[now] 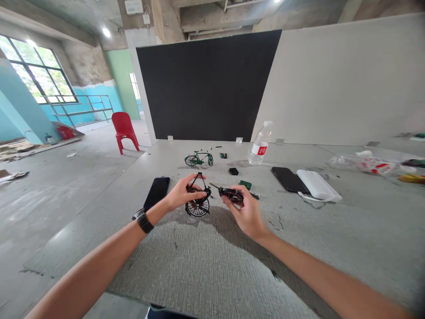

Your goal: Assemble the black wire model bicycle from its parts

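Note:
My left hand (183, 193) is closed on the black frame and rear part of a model bicycle (198, 208), whose spoked wheel hangs low near the tabletop. In my right hand (245, 212) is a model bicycle wheel part (232, 194), dark and spoked, with a thin rod pointing left toward the other piece. A small gap separates the two pieces. Behind them a finished-looking green model bicycle (199, 157) stands on the table. A green piece (245, 184) lies just beyond my right hand, and a small black block (233, 171) sits farther back.
A dark phone (157, 193) lies left of my left hand. At the back right stand a water bottle (260, 144), a black phone (288, 180) and a white case (318, 184). Plastic packaging (368, 164) lies far right. A black panel (209, 88) rises behind the table (186, 266).

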Demonstrator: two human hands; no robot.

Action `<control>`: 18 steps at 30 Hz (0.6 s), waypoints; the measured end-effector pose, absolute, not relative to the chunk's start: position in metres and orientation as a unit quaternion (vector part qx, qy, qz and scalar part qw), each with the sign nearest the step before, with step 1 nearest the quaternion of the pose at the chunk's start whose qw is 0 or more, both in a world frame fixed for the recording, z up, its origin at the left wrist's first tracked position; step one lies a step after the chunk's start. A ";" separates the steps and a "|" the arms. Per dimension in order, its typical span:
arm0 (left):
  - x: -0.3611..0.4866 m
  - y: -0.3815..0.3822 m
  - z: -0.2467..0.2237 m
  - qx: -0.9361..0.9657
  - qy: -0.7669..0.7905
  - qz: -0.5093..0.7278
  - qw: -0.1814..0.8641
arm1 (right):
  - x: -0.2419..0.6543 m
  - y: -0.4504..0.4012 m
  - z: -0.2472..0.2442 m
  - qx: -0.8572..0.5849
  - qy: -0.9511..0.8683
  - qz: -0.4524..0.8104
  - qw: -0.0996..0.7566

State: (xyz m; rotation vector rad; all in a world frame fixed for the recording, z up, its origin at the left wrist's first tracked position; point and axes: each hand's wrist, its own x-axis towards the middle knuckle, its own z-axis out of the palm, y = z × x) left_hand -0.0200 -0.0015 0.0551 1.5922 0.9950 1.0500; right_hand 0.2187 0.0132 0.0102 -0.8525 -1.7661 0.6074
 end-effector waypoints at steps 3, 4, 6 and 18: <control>-0.019 -0.002 0.055 0.642 0.387 0.428 0.505 | 0.220 0.013 0.011 -0.338 -0.751 0.274 0.496; -0.019 -0.002 0.054 0.640 0.380 0.429 0.511 | 0.220 0.013 0.011 -0.334 -0.756 0.275 0.490; -0.020 -0.001 0.052 0.635 0.370 0.433 0.522 | 0.221 0.014 0.011 -0.328 -0.769 0.260 0.482; -0.019 -0.002 0.049 0.628 0.349 0.418 0.556 | 0.219 0.011 0.022 -0.291 -0.801 0.143 0.503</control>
